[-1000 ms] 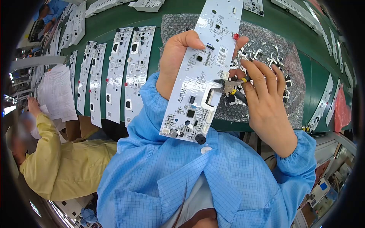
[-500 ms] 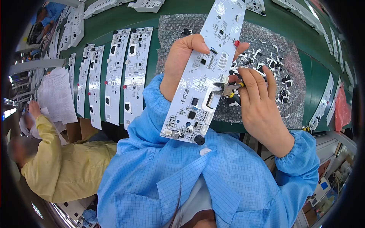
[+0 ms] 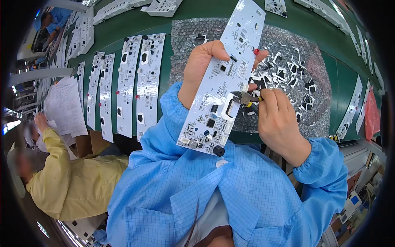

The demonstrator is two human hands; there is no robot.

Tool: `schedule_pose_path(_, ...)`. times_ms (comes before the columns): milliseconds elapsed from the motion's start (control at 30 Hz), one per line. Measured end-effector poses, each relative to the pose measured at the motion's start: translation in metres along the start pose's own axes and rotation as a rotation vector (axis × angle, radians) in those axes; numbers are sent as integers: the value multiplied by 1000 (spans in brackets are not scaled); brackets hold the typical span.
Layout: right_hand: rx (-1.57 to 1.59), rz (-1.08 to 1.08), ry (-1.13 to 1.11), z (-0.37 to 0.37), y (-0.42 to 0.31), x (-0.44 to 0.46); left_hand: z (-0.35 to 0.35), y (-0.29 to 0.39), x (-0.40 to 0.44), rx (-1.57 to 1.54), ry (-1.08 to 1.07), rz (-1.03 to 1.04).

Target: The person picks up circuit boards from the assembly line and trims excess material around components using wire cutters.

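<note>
My left hand (image 3: 201,68) grips a long white circuit board (image 3: 216,90) from its left edge, the thumb on top and fingertips showing at the far edge. The board is held tilted above the bench, with a black knob at its lower end and a red part on its right edge. In my right hand (image 3: 277,119) are cutting pliers (image 3: 249,99) with yellow and black handles, fingers wrapped round them. The plier jaws touch the board beside a white-rimmed slot (image 3: 228,108). Whether anything is between the jaws cannot be made out.
Bubble wrap (image 3: 185,33) lies under my hands, strewn with several black and white scraps (image 3: 293,68). More circuit boards (image 3: 150,74) stand in a row at the left, near paper sheets (image 3: 66,105). A co-worker in yellow (image 3: 90,181) sits left. A red bag (image 3: 372,113) lies right.
The fingers of my right hand have closed in round the handles, and the pliers' jaws have drawn together at the slot. The board has shifted slightly down and right.
</note>
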State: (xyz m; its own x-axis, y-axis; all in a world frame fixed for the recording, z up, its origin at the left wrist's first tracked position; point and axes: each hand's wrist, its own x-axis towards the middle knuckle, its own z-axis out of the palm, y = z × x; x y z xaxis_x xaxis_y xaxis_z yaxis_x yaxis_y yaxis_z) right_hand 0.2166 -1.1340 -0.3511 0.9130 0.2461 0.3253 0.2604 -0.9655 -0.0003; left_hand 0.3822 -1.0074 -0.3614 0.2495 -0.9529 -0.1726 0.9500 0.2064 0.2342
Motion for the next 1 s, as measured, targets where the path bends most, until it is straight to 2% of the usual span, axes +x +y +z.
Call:
schedule_pose_path(267,105,64,-89,-4,4,-6,2,-2,2,7,7,-6)
schedule_pose_path(333,166,71,-15,-3,12,-1,4,-1,4,151,-40,99)
schedule_pose_path(400,222,77,61,-8,17,2,16,-3,-1,123,-6,213)
schedule_pose_path(467,524,258,108,-17,21,8,26,-5,-5,249,-11,439)
schedule_pose_path(500,568,283,161,-18,21,10,31,-6,-7,293,21,542)
schedule_pose_path(567,744,329,208,-17,11,18,33,-5,-8,309,5,589)
schedule_pose_path(667,768,330,268,-11,-1,30,39,-8,-11,429,117,727)
schedule_pose_path(733,799,348,365,-4,-7,35,39,-7,-11,444,124,744)
schedule_pose_path(1000,805,305,345,4,-7,36,32,-10,-9,463,155,762)
